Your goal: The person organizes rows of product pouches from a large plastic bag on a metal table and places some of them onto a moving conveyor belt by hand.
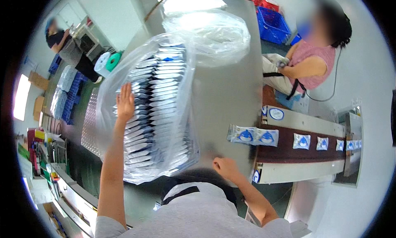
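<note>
A large clear plastic bag [108, 114] lies on the metal table, filled with rows of small silvery-white packets [165, 97] standing on edge. My left hand [125, 104] rests flat on the left row of packets, fingers stretched out. Close to the table's near edge, to the right of the bag, my right hand [226, 168] is curled into a loose fist, with nothing visible in it. Several white packets with blue print [266, 137] overlap where the conveyor belt [284, 153] meets the table, beyond my right hand.
More packets [301, 141] sit along the belt to the right. Another clear bag [214, 35] lies at the table's far end [227, 85]. A seated person [313, 64] is beyond the conveyor, near a blue crate [272, 25]. Another person [68, 48] stands far left.
</note>
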Tool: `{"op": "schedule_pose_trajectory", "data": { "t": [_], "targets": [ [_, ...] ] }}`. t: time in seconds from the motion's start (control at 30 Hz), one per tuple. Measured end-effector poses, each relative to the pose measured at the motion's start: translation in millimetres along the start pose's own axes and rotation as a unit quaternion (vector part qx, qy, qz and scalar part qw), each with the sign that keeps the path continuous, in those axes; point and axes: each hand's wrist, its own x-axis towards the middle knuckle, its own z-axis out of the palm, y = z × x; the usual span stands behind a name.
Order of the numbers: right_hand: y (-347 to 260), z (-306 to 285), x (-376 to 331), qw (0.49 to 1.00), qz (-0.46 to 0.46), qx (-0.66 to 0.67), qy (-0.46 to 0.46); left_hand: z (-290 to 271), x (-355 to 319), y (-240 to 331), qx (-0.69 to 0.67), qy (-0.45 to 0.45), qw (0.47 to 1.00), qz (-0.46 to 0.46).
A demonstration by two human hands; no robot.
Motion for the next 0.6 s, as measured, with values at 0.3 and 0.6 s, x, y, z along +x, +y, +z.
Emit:
{"op": "schedule_pose_trajectory", "data": {
  "t": [0.3, 0.6],
  "targets": [
    [173, -200, -40, 0.965, 0.076, -0.222, 0.118, -5, -3, -5, -0.048, 0.018, 0.999, 0.017],
    [238, -233, 27, 0.928, 0.047, -0.272, -0.251, -9, -7, -12, -0.040, -0.006, 0.999, 0.005]
  ]
}}
